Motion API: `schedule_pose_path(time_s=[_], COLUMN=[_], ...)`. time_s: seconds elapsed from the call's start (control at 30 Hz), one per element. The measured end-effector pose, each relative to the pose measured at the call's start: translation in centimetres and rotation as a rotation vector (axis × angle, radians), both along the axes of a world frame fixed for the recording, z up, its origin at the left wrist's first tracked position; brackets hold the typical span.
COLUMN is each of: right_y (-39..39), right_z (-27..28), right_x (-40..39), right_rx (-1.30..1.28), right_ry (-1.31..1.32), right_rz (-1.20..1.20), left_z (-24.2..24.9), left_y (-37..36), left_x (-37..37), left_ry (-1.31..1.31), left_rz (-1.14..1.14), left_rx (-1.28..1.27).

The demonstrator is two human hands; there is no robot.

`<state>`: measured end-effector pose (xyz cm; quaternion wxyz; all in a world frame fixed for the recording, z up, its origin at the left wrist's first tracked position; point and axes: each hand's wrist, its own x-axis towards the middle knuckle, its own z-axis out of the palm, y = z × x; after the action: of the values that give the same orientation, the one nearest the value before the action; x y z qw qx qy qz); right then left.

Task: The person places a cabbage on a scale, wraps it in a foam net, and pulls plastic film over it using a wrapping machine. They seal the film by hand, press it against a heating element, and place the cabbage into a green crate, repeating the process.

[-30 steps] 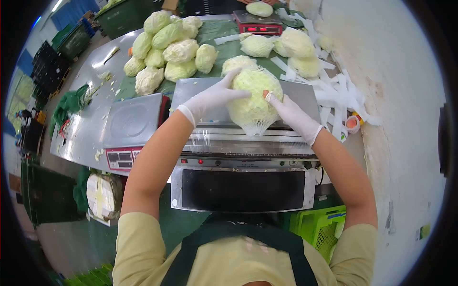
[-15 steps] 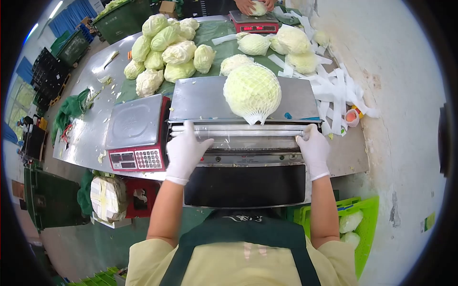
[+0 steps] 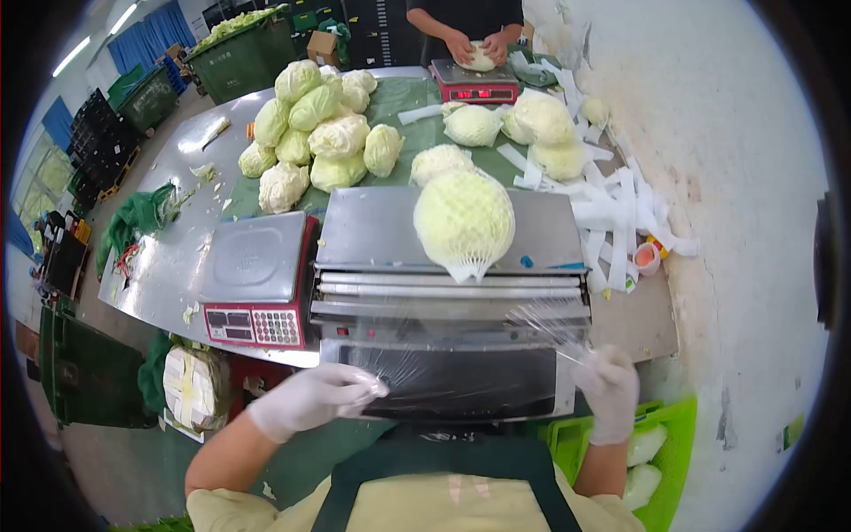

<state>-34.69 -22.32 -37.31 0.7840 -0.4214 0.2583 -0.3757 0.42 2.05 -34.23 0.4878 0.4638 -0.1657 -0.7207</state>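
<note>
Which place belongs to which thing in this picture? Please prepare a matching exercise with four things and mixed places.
Things
1. Clear film
2. Nearest netted cabbage
3. Keypad scale
4. Bright green crate

Places
A. Left of the metal plate
B. Lower right of the picture
C. Held out by left hand and right hand
D. On the metal plate

Pairs: 1-C, 2-D, 3-A, 4-B

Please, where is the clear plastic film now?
In the head view, the clear plastic film is low centre, stretched between the left hand and right hand, over the black plate.
</note>
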Motion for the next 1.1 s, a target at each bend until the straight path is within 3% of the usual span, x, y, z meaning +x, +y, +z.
schedule_pose_path(time_s=[0.03, 0.07, 0.1, 0.13, 0.17, 0.23, 0.3, 0.37, 0.43, 0.47, 0.5, 0.53, 0.57, 0.6, 0.63, 0.73, 0.8, 0.87, 0.9, 1.0, 1.1], right_y=[-0.1, -1.0, -2.0, -3.7, -5.4, -11.5, -15.5, -21.3, -24.5, -26.1, -26.9, -26.5, -25.4, -24.3, -23.5, -20.3, -17.9, -16.9, -16.5, -15.5, -15.4], right_z=[2.5, 4.3, 5.5, 6.2, 7.0, 8.9, 12.7, 8.4, 2.3, -1.5, -4.4, -5.1, -4.7, -4.4, -4.5, -3.3, -1.0, -0.2, -0.2, 0.4, 1.8], right_x=[0.1, 0.5, 1.1, 2.5, 3.9, 11.2, 19.5, 27.0, 29.5, 29.5, 28.8, 27.8, 26.4, 25.0, 23.9, 20.7, 18.8, 17.9, 17.6, 18.3, 18.5], right_rx=[-0.088, -0.148, -0.181, -0.365, -0.529, -1.092, -1.182, -0.878, -0.713, -0.754, -0.786, -0.604, -0.413, -0.216, -0.195, -0.129, -0.085, -0.531, -0.758, -1.004, -0.928], right_ry=[-0.157, -0.438, -0.613, -0.560, -0.491, 0.174, 0.161, -0.036, 0.290, 0.349, 0.408, 0.374, 0.341, 0.306, 0.295, 0.219, 0.129, 0.292, 0.370, 0.588, 0.560], right_rz=[0.000, 0.120, 0.084, -0.057, -0.218, -0.740, -0.545, -0.175, 0.074, 0.181, 0.288, 0.394, 0.498, 0.600, 0.616, 0.615, 0.557, 0.663, 0.712, 0.563, 0.583], left_z=[4.9, 8.7, 9.9, 10.9, 11.2, 11.8, 10.9, 6.1, -0.4, -2.9, -3.6, -5.4, -5.8, -4.1, -3.0, -8.6, -7.3, -5.7, -5.2, -3.6, -3.8], left_y=[-0.4, -1.0, -1.1, -2.2, -4.6, -11.5, -20.4, -27.8, -31.8, -32.1, -31.0, -30.8, -29.3, -28.3, -27.5, -26.1, -23.9, -22.9, -22.7, -22.7, -22.9], left_x=[0.5, 1.0, 1.3, 2.1, 1.2, 3.2, 7.4, 10.5, 13.6, 14.8, 14.1, 14.2, 13.2, 12.2, 11.6, 12.8, 10.7, 9.5, 9.2, 7.8, 7.6], left_ry=[-0.282, -0.635, -0.683, -0.526, -0.446, -0.559, -0.744, -0.824, -0.930, -1.005, -1.005, -0.978, -0.793, -0.771, -0.748, -0.427, -0.358, -0.234, -0.381, -0.779, -0.715], left_rz=[0.024, 0.030, 0.192, 0.179, 0.454, 0.772, 0.919, 0.781, 0.455, 0.236, 0.067, -0.125, -0.130, -0.142, -0.153, -0.058, -0.083, -0.126, -0.145, -0.160, -0.079], left_rx=[-0.056, -0.278, -0.496, -0.774, -0.879, -0.936, -0.860, -0.876, -0.879, -0.848, -0.685, -0.566, -0.492, -0.515, -0.535, -0.471, -0.532, -0.675, -0.641, -0.541, -0.578])
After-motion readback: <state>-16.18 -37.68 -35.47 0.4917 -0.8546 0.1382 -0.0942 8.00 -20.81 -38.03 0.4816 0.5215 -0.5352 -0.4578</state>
